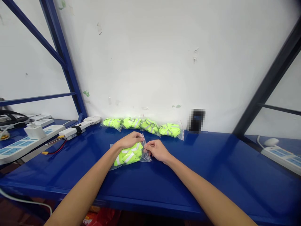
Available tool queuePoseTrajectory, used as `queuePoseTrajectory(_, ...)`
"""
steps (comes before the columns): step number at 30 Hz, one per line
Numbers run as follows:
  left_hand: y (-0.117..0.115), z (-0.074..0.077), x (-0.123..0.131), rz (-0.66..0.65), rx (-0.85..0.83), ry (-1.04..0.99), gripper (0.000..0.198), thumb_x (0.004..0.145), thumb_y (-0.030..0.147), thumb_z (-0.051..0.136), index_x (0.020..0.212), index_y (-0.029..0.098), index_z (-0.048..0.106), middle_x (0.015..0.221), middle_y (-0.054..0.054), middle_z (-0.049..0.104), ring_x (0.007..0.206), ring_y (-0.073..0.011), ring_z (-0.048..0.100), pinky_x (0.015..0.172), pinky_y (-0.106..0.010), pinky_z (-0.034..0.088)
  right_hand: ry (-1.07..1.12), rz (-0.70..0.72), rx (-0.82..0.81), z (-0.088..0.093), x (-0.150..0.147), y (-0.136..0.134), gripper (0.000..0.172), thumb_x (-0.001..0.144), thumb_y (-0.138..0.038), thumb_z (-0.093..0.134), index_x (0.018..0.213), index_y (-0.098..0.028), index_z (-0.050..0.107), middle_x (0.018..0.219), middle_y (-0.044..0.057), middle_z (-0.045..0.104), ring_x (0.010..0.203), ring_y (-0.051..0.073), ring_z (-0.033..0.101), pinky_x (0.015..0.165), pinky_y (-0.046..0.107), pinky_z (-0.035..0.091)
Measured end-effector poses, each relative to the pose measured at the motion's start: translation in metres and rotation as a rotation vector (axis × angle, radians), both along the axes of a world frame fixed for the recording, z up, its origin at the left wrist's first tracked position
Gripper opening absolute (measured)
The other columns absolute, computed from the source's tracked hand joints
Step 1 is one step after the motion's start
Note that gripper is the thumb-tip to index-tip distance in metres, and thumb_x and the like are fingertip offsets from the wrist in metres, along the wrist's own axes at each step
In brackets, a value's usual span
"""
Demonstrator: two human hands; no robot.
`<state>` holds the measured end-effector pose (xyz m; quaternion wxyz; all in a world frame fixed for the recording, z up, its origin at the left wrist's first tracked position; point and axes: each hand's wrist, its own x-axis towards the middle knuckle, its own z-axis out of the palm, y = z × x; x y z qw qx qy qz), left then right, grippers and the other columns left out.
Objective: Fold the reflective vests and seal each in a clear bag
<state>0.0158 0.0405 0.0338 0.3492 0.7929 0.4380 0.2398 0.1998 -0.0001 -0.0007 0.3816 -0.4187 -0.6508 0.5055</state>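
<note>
A clear zip-lock bag (129,155) lies on the blue table in front of me, with a folded fluorescent yellow-green reflective vest inside. Its mouth points right. My left hand (129,140) rests over the bag's upper side, fingertips closed on the far corner of the mouth. My right hand (158,150) pinches the plastic at the middle of the mouth, between thumb and bent fingers. Whether the seal is closed cannot be made out. Behind my hands, several similar bagged reflective vests (169,129) stand in a row along the wall.
The blue table (178,185) has a raised frame post (62,59) at left and a dark post (265,78) at right. A power strip (21,146), white handheld fan (92,120) and wired battery pack (74,131) occupy the left. Another power strip (285,157) is at right. A pixelated dark object (197,121) leans by the wall.
</note>
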Motion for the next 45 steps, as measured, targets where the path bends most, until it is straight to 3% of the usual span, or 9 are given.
queuePoseTrajectory(4, 0.0, -0.001, 0.0, 0.008, 0.044, 0.045, 0.034, 0.079, 0.047, 0.052, 0.072, 0.015, 0.061, 0.07, -0.002, 0.057, 0.066, -0.0152, 0.049, 0.061, -0.025, 0.037, -0.027, -0.001, -0.012, -0.003, -0.002, 0.004, 0.014, 0.076, -0.02, 0.056, 0.067, -0.013, 0.063, 0.069, 0.005, 0.069, 0.047, 0.008, 0.048, 0.044, 0.019, 0.035)
queuePoseTrajectory(10, 0.0, -0.001, 0.001, -0.023, 0.096, 0.105, 0.029, 0.082, 0.04, 0.047, 0.072, 0.016, 0.06, 0.072, -0.002, 0.059, 0.067, -0.0155, 0.051, 0.061, -0.025, 0.037, -0.153, -0.128, 0.0, -0.002, -0.014, 0.018, 0.012, 0.075, -0.023, 0.055, 0.067, -0.015, 0.06, 0.048, -0.003, 0.053, 0.041, 0.009, 0.046, 0.043, 0.02, 0.032)
queuePoseTrajectory(19, -0.003, -0.003, 0.001, 0.023, 0.099, 0.022, 0.032, 0.085, 0.037, 0.042, 0.07, 0.016, 0.062, 0.078, -0.002, 0.065, 0.072, -0.0172, 0.056, 0.067, -0.026, 0.039, -0.098, -0.143, 0.148, -0.015, -0.016, 0.026, 0.022, 0.08, -0.035, 0.056, 0.071, -0.015, 0.061, 0.057, -0.002, 0.059, 0.049, 0.01, 0.048, 0.049, 0.02, 0.033)
queuePoseTrajectory(24, -0.008, -0.001, 0.004, 0.126, 0.261, 0.035, 0.034, 0.085, 0.035, 0.042, 0.059, 0.016, 0.053, 0.057, 0.002, 0.048, 0.055, -0.0123, 0.039, 0.055, -0.027, 0.027, -0.143, -0.181, 0.196, -0.01, -0.019, 0.02, 0.019, 0.079, -0.029, 0.053, 0.07, -0.016, 0.063, 0.064, 0.001, 0.065, 0.056, 0.012, 0.055, 0.055, 0.021, 0.037)
queuePoseTrajectory(27, -0.005, -0.003, 0.003, 0.179, 0.302, 0.044, 0.034, 0.083, 0.035, 0.044, 0.055, 0.017, 0.05, 0.054, 0.002, 0.044, 0.055, -0.0123, 0.037, 0.055, -0.027, 0.025, -0.21, -0.218, 0.212, -0.005, -0.02, 0.015, 0.018, 0.077, -0.026, 0.052, 0.068, -0.016, 0.063, 0.067, 0.003, 0.068, 0.06, 0.014, 0.059, 0.057, 0.022, 0.038)
queuePoseTrajectory(34, 0.005, -0.009, -0.001, 0.216, 0.285, 0.048, 0.037, 0.083, 0.04, 0.045, 0.059, 0.016, 0.06, 0.053, 0.001, 0.047, 0.054, -0.0131, 0.039, 0.055, -0.028, 0.025, -0.307, -0.188, 0.221, -0.002, -0.014, -0.001, 0.013, 0.074, -0.024, 0.052, 0.068, -0.017, 0.06, 0.062, 0.0, 0.063, 0.058, 0.012, 0.056, 0.056, 0.021, 0.035)
queuePoseTrajectory(45, 0.012, -0.012, -0.005, 0.254, 0.274, 0.011, 0.037, 0.082, 0.043, 0.047, 0.058, 0.016, 0.056, 0.054, 0.001, 0.045, 0.054, -0.0123, 0.037, 0.056, -0.027, 0.027, -0.471, -0.158, 0.294, 0.0, -0.005, -0.03, 0.015, 0.077, -0.019, 0.051, 0.062, -0.018, 0.05, 0.059, -0.002, 0.055, 0.055, 0.01, 0.047, 0.056, 0.022, 0.03)
